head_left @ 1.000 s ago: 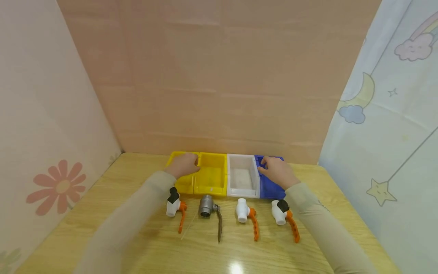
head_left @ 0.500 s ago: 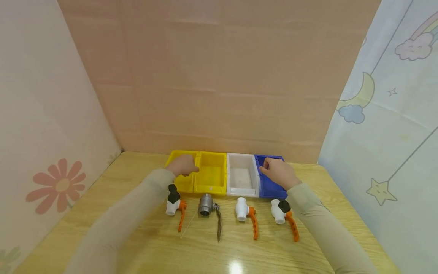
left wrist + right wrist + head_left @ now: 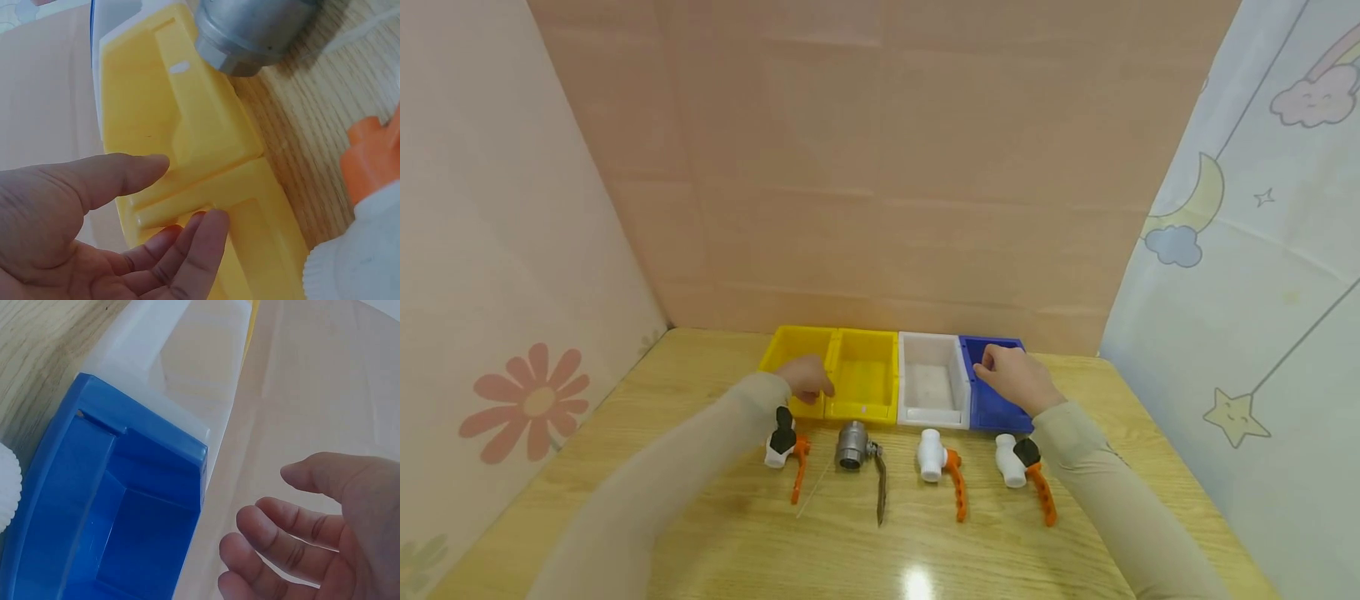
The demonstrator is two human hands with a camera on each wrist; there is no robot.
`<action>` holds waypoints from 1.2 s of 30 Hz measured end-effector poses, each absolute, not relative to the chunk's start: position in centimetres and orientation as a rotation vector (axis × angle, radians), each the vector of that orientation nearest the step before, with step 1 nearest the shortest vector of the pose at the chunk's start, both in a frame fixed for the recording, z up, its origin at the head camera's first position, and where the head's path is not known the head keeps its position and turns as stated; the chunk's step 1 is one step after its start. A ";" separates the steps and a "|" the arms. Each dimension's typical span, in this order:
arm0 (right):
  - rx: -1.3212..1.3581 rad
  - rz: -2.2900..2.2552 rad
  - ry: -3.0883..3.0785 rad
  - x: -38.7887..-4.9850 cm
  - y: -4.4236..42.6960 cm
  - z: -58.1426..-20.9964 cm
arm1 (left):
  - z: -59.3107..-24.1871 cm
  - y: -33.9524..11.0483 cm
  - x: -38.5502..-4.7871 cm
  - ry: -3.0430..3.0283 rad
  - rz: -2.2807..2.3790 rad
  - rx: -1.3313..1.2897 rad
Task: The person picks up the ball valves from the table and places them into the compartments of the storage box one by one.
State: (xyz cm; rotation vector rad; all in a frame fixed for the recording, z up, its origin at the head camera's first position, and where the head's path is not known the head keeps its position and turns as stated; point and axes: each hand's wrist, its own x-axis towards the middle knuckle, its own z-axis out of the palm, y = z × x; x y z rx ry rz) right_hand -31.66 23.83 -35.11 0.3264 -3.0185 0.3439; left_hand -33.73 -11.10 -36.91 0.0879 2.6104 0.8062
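Currently, left hand [image 3: 805, 379] hovers over the yellow bins [image 3: 865, 375], right hand [image 3: 1018, 379] over the blue bin [image 3: 150, 525]; both thumbs stand apart from fingers.

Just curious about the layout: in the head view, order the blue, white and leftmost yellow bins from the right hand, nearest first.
1. Blue bin: right end of the row
2. White bin: beside the blue
3. Leftmost yellow bin: opposite end
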 end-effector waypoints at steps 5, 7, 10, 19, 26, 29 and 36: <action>0.309 0.349 -3.019 -31.6 23.9 -34.9 | -37.0 -11.0 -33.7 2.617 0.808 0.070; 0.300 0.352 -3.018 -31.6 23.9 -34.9 | -37.1 -10.9 -33.7 2.620 0.808 0.067; 0.296 0.349 -3.014 -31.5 24.1 -34.8 | -37.2 -10.9 -33.8 2.626 0.802 0.065; 0.328 0.367 -2.989 -30.5 24.9 -34.4 | -37.2 -10.9 -34.1 2.633 0.761 0.077; 0.383 0.343 -2.984 -28.8 25.7 -34.4 | -37.2 -11.1 -34.2 2.641 0.735 0.082; 0.391 0.354 -3.007 -27.7 25.8 -34.6 | -37.1 -11.1 -34.1 2.636 0.745 0.083; 0.377 0.305 -3.092 -25.3 25.8 -36.0 | -37.0 -11.2 -34.2 2.631 0.756 0.096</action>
